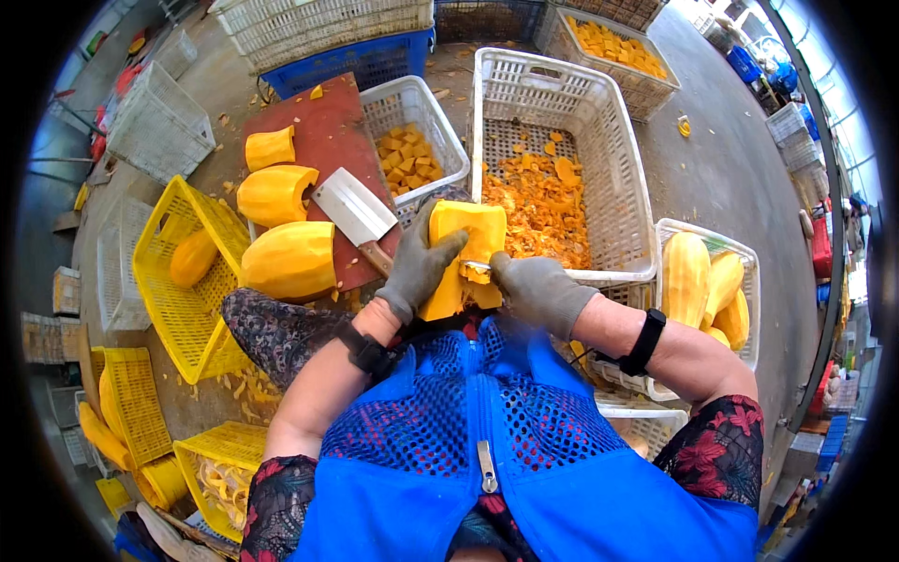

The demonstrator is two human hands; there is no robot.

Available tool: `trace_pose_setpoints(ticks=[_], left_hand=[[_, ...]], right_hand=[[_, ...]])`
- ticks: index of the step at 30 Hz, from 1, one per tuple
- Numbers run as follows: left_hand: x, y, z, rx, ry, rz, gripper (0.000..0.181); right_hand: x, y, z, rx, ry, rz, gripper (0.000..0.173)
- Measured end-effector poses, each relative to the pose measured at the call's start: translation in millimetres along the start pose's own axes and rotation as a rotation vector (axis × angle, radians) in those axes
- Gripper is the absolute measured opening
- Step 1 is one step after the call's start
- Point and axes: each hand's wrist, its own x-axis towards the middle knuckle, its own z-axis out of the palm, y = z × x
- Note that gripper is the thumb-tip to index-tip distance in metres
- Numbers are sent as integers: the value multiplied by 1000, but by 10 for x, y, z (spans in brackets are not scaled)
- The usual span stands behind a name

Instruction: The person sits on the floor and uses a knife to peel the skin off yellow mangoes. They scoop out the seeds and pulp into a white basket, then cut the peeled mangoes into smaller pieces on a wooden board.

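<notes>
My gloved left hand (pixel 420 265) grips a peeled, hollowed section of orange squash (pixel 469 219) from its left side, thumb across the flesh. In my gloved right hand (pixel 544 289) is a metal scraping tool (pixel 476 265), its handle hidden in my fist. The metal touches the hollow, where loose pulp (pixel 479 275) clings. A cleaver (pixel 357 208) lies on a red cutting board (pixel 344 133), its wooden handle close to my left hand. Three peeled squash pieces, a large one (pixel 289 260), a hollowed one (pixel 275 194) and a small one (pixel 270 148), line the board's left side.
Ahead stands a white crate (pixel 625 168) with squash pulp and seeds in its bottom. Beside it, a smaller white crate (pixel 449 140) holds squash cubes. Whole peeled squashes (pixel 692 284) fill a crate at right. A tilted yellow crate (pixel 158 281) with one squash stands at left.
</notes>
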Motion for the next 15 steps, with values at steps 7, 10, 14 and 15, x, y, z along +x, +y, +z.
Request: trace_pose_setpoints(ticks=[7,10,14,15], left_hand=[[44,96,-18,-394,159,-60,30],[42,139,-18,-590,202,-95,38],[52,107,-49,-773,190,-110,39],[39,99,-46,-751,205,-85,39]], right_hand=[[-111,127,35,429,398,62,14],[-224,119,93,762,431,112,15],[-241,58,204,808,517,148,16],[-229,47,203,778,523,159,16]])
